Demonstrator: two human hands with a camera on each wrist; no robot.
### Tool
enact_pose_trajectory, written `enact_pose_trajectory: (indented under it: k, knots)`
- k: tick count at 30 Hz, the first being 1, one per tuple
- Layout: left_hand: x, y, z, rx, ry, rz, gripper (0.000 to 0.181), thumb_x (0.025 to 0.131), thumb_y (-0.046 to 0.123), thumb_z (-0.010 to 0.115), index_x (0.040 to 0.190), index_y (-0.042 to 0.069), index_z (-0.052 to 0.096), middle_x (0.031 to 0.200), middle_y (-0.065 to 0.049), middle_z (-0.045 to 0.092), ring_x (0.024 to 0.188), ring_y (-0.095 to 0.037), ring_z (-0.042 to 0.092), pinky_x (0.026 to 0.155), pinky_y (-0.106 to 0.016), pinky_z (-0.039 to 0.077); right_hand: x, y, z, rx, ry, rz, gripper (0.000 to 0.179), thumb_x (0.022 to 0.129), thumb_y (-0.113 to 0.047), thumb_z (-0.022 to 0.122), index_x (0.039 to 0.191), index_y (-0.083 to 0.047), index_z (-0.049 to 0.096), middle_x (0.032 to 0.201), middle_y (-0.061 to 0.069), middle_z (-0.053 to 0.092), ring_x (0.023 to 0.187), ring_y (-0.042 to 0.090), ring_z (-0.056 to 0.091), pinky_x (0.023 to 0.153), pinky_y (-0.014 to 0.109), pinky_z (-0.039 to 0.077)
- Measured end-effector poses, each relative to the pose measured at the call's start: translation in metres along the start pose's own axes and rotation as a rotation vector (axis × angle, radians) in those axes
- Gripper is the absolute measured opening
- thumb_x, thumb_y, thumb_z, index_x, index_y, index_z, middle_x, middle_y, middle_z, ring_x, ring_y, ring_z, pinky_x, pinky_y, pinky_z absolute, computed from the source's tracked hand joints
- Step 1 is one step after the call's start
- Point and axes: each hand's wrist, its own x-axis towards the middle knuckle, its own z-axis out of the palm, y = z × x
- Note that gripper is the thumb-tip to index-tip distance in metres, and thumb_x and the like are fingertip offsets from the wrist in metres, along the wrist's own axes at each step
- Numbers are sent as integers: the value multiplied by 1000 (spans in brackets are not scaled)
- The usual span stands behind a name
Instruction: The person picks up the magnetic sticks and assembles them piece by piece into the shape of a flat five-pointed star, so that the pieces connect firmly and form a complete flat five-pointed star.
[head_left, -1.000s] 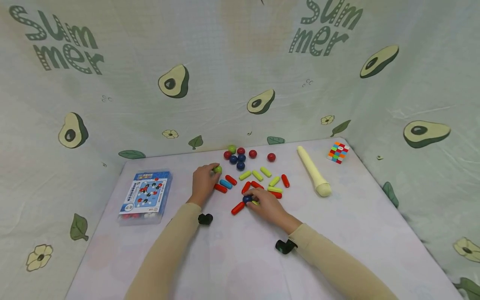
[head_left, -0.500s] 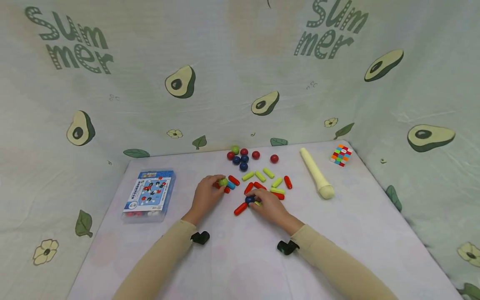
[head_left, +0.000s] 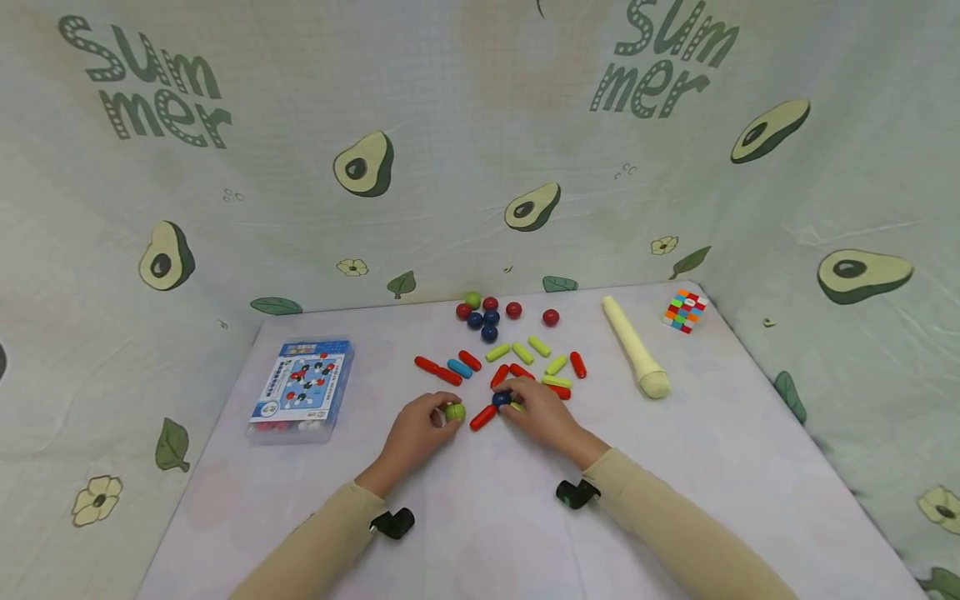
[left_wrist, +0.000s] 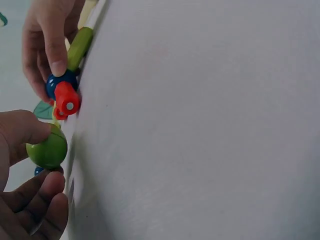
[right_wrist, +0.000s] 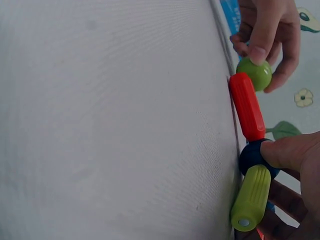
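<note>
My left hand (head_left: 416, 429) pinches a green ball (left_wrist: 47, 147) between thumb and fingers, just left of the near red rod. My right hand (head_left: 546, 418) pinches a dark blue ball (right_wrist: 254, 159). From that ball a red rod (right_wrist: 247, 106) points toward the left hand, and a yellow-green rod (right_wrist: 250, 200) sticks out the other way. In the right wrist view, the green ball overlaps the free end of the red rod. The rods lie low, close over the white table. The right hand partly covers the yellow-green rod in the head view.
Behind the hands lie several red rods (head_left: 427, 365), a light blue rod (head_left: 459, 368) and several yellow-green rods (head_left: 522, 353). Red, blue and green balls (head_left: 489, 333) cluster at the back. A boxed molecule kit (head_left: 300, 390) lies left; a pale yellow baton (head_left: 633, 348) and patterned cube (head_left: 684, 311) lie right.
My left hand has carried the green ball from the back left, past the red and light blue rods, forward to beside the near red rod. The right hand keeps its hold on the blue ball.
</note>
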Motion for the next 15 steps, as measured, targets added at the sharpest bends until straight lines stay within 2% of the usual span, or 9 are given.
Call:
enact_pose_trajectory:
  k: [5,15]
  knots:
    - [-8,-2,3,-16,-19,6,31,90,26,80,120,24,71,96,9,62,82,-12,55,70,-24,51,1,0,-1,6,-2,12,34,94,-24,76,127,-24,70,114,-5,66,96,15,58,85,32,53]
    - [-15,-4,4,-77,-28,46,37,87,24,83,121,18,70,99,8,64,82,-11,56,72,-23,52,3,2,-1,23,21,-25,32,94,-23,75,125,-22,70,112,-6,66,94,14,58,85,31,53]
